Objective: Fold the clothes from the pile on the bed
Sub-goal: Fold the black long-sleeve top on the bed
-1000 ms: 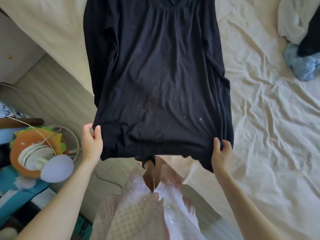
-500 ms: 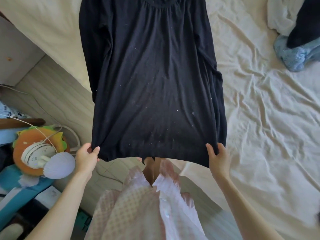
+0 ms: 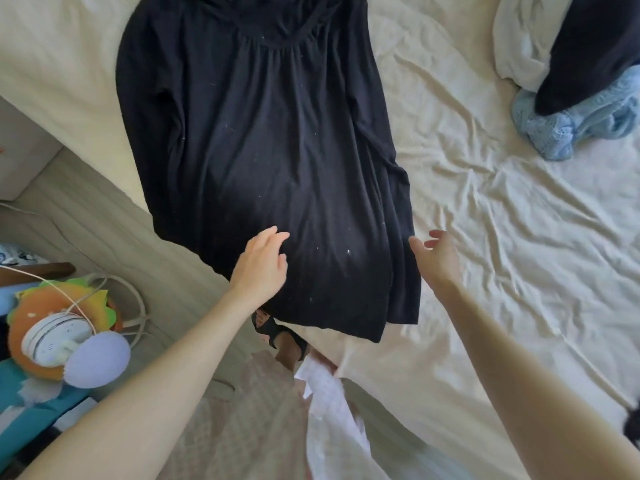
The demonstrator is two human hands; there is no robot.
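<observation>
Now your left hand (image 3: 261, 265) rests flat on the black top (image 3: 263, 161), your right hand (image 3: 436, 258) open beside its hem. Judging by its drape, it is light and limp; pinch a side seam.

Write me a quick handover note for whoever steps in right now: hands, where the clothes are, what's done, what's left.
Left hand: open, fingers relaxed over the lower part of the long-sleeved black knit top; contact unclear.
Right hand: open, holding nothing, beside the top's right edge.
The top lies spread flat, neckline away from you, on the wrinkled cream bedsheet, its hem at the bed's near corner.
Done: top laid out. No fold made yet.
Left: fold it, then the pile at the far right: light blue knit garment, dark garment, white cloth.
</observation>
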